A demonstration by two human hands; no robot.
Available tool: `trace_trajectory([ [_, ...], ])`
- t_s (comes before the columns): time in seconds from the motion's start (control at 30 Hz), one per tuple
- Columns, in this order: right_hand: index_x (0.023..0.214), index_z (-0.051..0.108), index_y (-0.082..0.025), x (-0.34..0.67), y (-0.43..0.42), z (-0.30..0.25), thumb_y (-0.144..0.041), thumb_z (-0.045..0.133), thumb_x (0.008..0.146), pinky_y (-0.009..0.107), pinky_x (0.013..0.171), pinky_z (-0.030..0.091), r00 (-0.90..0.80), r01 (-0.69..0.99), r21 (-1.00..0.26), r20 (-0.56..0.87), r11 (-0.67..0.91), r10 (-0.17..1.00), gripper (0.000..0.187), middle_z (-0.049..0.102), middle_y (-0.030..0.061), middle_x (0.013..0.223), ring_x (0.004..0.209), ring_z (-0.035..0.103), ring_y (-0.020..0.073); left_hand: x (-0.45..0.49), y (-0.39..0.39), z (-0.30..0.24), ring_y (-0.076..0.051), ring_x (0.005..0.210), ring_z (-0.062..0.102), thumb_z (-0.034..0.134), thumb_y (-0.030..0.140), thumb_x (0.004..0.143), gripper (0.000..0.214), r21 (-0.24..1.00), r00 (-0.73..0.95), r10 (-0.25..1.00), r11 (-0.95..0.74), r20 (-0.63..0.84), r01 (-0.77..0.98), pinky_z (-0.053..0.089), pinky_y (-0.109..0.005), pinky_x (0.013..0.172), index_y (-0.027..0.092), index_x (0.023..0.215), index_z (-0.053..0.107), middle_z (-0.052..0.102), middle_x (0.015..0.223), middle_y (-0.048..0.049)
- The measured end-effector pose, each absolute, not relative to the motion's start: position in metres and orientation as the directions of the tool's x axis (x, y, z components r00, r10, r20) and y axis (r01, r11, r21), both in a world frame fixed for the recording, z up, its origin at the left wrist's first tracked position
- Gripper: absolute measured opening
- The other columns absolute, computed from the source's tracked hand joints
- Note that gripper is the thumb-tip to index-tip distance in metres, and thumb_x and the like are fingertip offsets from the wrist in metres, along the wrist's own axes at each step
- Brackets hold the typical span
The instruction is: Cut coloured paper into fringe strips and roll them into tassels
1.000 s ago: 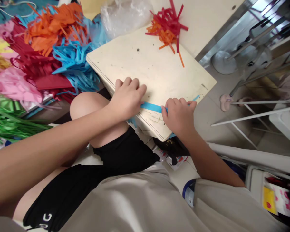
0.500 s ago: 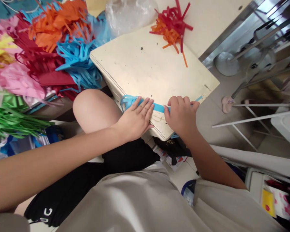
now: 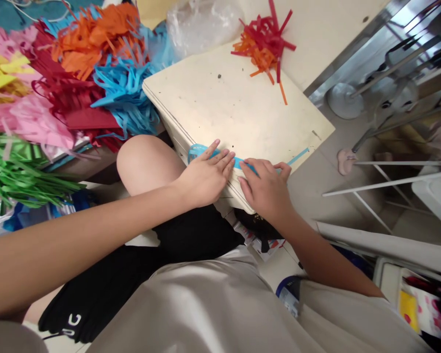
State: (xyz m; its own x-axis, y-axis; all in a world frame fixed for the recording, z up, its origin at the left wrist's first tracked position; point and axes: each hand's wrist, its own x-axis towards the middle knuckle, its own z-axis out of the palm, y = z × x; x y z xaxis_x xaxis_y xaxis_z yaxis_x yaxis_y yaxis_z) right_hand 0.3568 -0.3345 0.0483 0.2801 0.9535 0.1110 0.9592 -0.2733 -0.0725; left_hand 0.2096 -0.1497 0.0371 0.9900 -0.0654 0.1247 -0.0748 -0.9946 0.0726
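Note:
A blue paper strip (image 3: 238, 162) lies along the near edge of a cream tabletop (image 3: 220, 108), its fringed, looped end (image 3: 194, 151) at the left. My left hand (image 3: 206, 179) rests flat over the strip beside the fringe, fingers stretched out and covering part of it. Just to the right, my right hand (image 3: 266, 186) touches the strip with its fingertips, thumb apart from the index finger. Beyond it a narrow blue tail (image 3: 298, 156) reaches toward the table's right edge.
A red and orange tassel (image 3: 262, 44) lies at the far side near a clear plastic bag (image 3: 204, 24). Fringed paper in orange (image 3: 99, 39), blue (image 3: 127, 88), red, pink, yellow and green (image 3: 25, 171) piles up at left. A white metal frame (image 3: 389, 181) stands at right.
My right hand has slid left along the strip, closer to my left hand, and its fingers have loosened and spread. My left hand stays on the strip.

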Motion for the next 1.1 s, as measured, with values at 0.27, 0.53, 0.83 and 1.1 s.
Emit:
trace_trajectory([
  [0.27, 0.149, 0.074, -0.017, 0.355, -0.345, 0.042, -0.03, 0.047, 0.122, 0.054, 0.117, 0.024, 0.268, 0.962, -0.102, 0.181, -0.253, 0.946, 0.041, 0.071, 0.0161, 0.159, 0.143, 0.066, 0.0316, 0.212, -0.13, 0.043, -0.024, 0.122, 0.076, 0.044, 0.008, 0.11, 0.036, -0.003, 0.97, -0.08, -0.997, 0.228, -0.081, 0.047, -0.055, 0.143, 0.01, 0.108, 0.08, 0.079, 0.116, -0.0132],
  [0.53, 0.133, 0.08, -0.02, 0.359, -0.344, 0.037, -0.03, 0.055, 0.12, 0.05, 0.113, 0.028, 0.275, 0.956, -0.172, 0.241, -0.238, 0.931, 0.03, 0.079, 0.0095, 0.148, 0.125, 0.073, 0.0266, 0.212, -0.125, 0.04, -0.025, 0.108, 0.068, 0.051, 0.011, 0.11, 0.026, -0.139, 0.926, -0.178, -0.981, 0.333, -0.139, 0.056, -0.053, 0.125, 0.014, 0.099, 0.074, 0.071, 0.101, -0.0101],
  [0.83, 0.13, 0.078, -0.021, 0.364, -0.34, 0.033, -0.03, 0.058, 0.118, 0.048, 0.11, 0.028, 0.298, 0.944, -0.224, 0.264, -0.243, 0.917, 0.025, 0.081, 0.0073, 0.142, 0.123, 0.072, 0.0256, 0.209, -0.124, 0.041, -0.025, 0.105, 0.067, 0.043, 0.006, 0.112, 0.033, -0.129, 0.939, -0.142, -0.986, 0.314, -0.106, 0.054, -0.05, 0.107, 0.014, 0.098, 0.072, 0.071, 0.099, -0.0107],
  [1.1, 0.126, 0.077, -0.021, 0.367, -0.338, 0.033, -0.027, 0.055, 0.119, 0.047, 0.108, 0.029, 0.315, 0.934, -0.248, 0.244, -0.255, 0.917, 0.023, 0.081, 0.0076, 0.14, 0.122, 0.072, 0.0249, 0.213, -0.119, 0.037, -0.028, 0.106, 0.065, 0.049, 0.012, 0.11, 0.027, 0.122, 0.965, 0.034, -0.993, 0.259, 0.002, 0.049, -0.052, 0.107, 0.016, 0.098, 0.072, 0.072, 0.103, -0.0126],
])
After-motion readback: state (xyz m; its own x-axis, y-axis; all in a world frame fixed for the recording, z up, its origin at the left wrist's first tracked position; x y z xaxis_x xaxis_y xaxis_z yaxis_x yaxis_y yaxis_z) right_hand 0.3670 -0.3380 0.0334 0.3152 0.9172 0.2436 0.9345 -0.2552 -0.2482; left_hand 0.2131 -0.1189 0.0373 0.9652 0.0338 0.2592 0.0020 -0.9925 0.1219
